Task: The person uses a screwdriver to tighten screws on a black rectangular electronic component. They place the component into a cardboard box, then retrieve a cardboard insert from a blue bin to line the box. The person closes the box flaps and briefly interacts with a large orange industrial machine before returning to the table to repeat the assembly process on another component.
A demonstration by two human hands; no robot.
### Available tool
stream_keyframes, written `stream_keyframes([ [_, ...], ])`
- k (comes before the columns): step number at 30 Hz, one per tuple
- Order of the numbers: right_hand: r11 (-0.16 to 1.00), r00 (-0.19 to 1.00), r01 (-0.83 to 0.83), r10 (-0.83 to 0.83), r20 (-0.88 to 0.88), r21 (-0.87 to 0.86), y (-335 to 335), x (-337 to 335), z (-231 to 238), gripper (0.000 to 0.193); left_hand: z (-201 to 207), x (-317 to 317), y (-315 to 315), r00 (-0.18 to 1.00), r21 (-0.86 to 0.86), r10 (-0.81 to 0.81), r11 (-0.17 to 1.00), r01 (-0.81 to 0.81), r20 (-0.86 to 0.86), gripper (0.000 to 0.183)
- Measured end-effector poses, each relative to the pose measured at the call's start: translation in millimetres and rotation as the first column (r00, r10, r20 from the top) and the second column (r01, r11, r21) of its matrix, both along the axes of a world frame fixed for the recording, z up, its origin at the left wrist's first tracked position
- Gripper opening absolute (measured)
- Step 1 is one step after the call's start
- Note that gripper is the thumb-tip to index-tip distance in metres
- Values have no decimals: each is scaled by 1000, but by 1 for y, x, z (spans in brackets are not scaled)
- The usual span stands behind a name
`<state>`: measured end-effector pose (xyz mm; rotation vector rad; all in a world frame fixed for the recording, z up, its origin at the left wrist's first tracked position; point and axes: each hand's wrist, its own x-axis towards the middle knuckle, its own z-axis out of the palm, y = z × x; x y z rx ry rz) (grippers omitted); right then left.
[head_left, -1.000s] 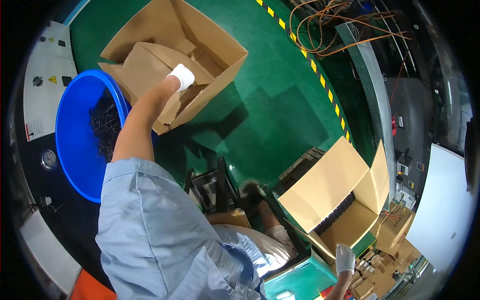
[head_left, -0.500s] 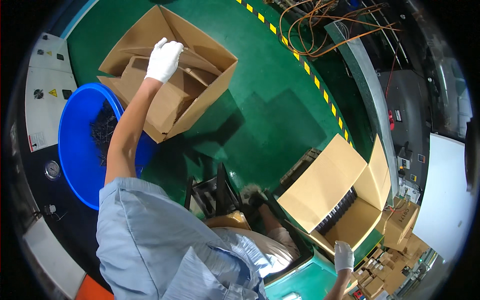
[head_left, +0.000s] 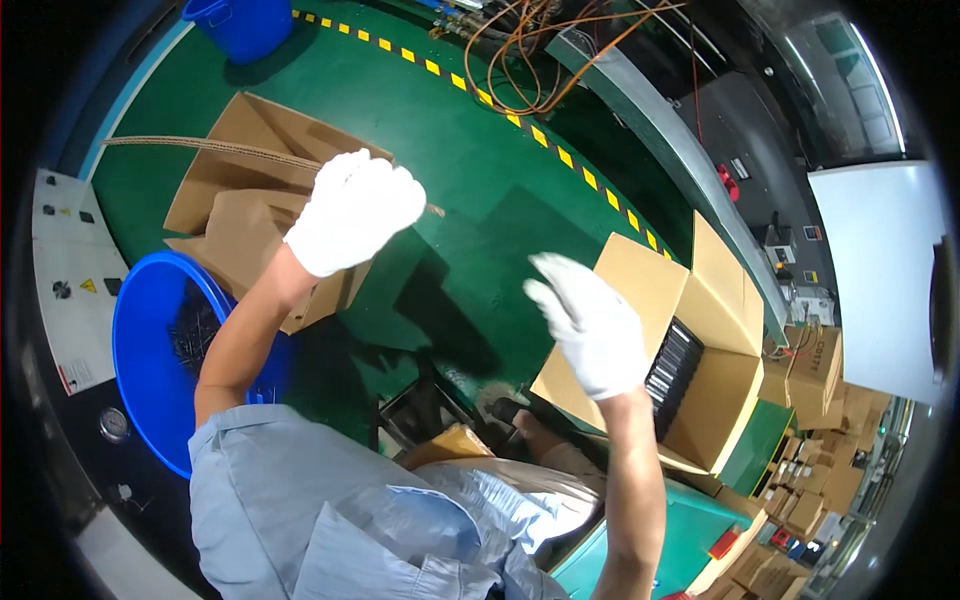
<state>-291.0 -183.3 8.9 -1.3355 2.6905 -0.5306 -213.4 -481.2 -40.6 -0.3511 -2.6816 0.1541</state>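
My white-gloved left hand (head_left: 360,210) is closed round a flat cardboard sheet (head_left: 215,147), which shows edge-on as a thin strip and sticks out on both sides of the fist. It hangs over a large open carton (head_left: 250,125) on the floor, where more folded cardboard (head_left: 240,230) lies inside. In the middle, my gloved right hand (head_left: 592,325) is raised with its fingers stretched and thumb apart, holding nothing. Behind that hand stands an open carton (head_left: 715,400) with a row of black ribbed parts (head_left: 677,365) inside; the hand covers some of its flap.
A blue tub (head_left: 150,370) with dark thin pieces stands at the left. Another blue bucket (head_left: 240,30) is far off. Orange hoses (head_left: 520,70) lie beyond the striped floor line (head_left: 540,135). A black stool-like frame (head_left: 415,410) stands by my legs.
My left hand has lifted a cardboard sheet from the large carton. My right hand has come up from beside the right carton toward the middle, and the view has shifted.
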Motion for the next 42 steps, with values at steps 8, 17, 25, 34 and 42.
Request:
stream_keyframes([
  [8, 880, 945, 134, 25, 326, -456, -12, 38, -16, 41, 37, -13, 91, 774, -110, -553, 829, 548, -310, 20],
  [17, 74, 331, 932, -569, 753, -355, 229, 85, 16, 28, 23, -84, 176, 934, 581, 117, 806, 109, -337, 80],
  [25, -355, -77, 934, -315, 946, -42, 438, 142, -41, 27, -144, -121, 226, 587, 502, -504, -310, -808, 634, 70],
  [34, -148, -325, 945, -544, 774, 293, 437, 176, -45, 37, -168, -101, 289, 655, 599, -581, -326, -731, 483, 27],
  [42, 562, 546, 826, -812, -206, -25, 342, 149, -42, 65, -125, -52, 300, 574, 538, -646, -285, -793, 503, 26],
])
